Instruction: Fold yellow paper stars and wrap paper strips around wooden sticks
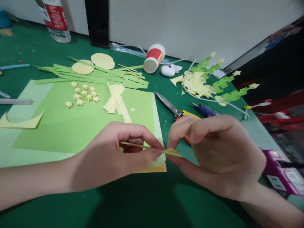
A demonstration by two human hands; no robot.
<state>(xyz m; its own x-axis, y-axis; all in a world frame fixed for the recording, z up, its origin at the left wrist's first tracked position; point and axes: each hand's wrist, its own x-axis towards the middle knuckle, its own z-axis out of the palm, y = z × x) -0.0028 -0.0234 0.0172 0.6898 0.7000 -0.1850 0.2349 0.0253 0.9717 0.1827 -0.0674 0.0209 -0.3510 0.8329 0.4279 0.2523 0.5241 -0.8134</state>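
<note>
Between my two hands is a narrow yellow paper strip (173,152), its right end folded over. My left hand (118,152) pinches it between thumb and forefinger, and the strip's thin tail runs back under the curled fingers. At the folded end, the thumb and fingertip of my right hand (218,152) close on the paper. Beyond my left hand lie several small folded paper stars (84,93) and a crossed pile of pale yellow strips (117,99), on sheets of green paper (71,126).
Scissors (169,106) and a blue-handled tool (205,110) lie beyond my right hand. Farther back are green strips (99,76), yellow scraps (197,84), a tipped paper cup (154,58), a white case (167,70), a cable (187,85) and a bottle (57,22). A purple box (282,172) sits right.
</note>
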